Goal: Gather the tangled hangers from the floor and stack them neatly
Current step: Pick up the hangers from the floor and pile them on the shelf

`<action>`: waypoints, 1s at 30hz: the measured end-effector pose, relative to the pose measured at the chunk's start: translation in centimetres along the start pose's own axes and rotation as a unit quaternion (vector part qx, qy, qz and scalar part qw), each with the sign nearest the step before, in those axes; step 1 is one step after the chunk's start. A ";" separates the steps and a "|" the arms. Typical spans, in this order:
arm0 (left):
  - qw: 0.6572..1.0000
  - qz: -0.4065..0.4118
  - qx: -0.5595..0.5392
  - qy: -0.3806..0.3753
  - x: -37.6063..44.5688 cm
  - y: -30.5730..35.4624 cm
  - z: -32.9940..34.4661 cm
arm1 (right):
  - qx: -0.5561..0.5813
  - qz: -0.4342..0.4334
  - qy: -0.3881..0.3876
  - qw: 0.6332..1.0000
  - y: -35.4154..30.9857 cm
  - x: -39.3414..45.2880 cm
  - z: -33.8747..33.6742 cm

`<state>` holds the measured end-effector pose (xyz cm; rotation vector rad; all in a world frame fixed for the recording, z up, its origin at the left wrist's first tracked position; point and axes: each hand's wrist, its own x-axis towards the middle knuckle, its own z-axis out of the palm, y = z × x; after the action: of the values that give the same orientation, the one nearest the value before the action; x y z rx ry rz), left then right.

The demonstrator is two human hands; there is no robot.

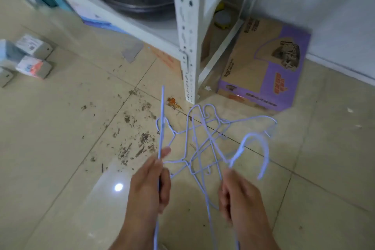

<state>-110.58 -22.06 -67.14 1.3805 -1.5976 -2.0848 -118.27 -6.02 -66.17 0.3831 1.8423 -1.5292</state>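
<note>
Loosely tangled pale lilac wire hangers (203, 144), interlocked

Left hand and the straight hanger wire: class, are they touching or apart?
Touching. The head view shows the left hand with its fingers curled round the straight hanger wire, which rises above them.

floor (60, 148): glossy beige tiles, dark grout lines, scattered brown debris, a bright light glare | shelving unit (187, 46): white perforated metal upright, standing on the tiles | wall (334, 6): plain white, at right | cardboard box (269, 67): purple-printed, beside the upright | small boxes (30, 57): far left
</note>
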 end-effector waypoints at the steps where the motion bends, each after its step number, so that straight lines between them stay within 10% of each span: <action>1: 0.999 -0.029 -0.013 -0.012 -0.8 0.2 0.1 | 0.021 0.028 0.008 0.999 0.1 -1.6 0.1; 6: 0.995 -0.097 -0.012 0.002 -9.6 6.6 4.2 | 0.031 0.041 0.002 0.999 -6.5 -9.6 -0.1; 21: 0.964 0.013 0.088 -0.251 -37.9 44.6 9.1 | -0.075 -0.180 0.375 0.906 -32.9 -44.4 -16.8; 30: 0.924 0.013 0.027 -0.380 -49.5 49.7 11.5 | -0.031 -0.211 0.575 0.790 -32.9 -62.4 -23.8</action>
<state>-110.29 -4.01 1.61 0.5406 -1.8961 -2.7662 -102.22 20.73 1.47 1.1147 3.0696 -1.6346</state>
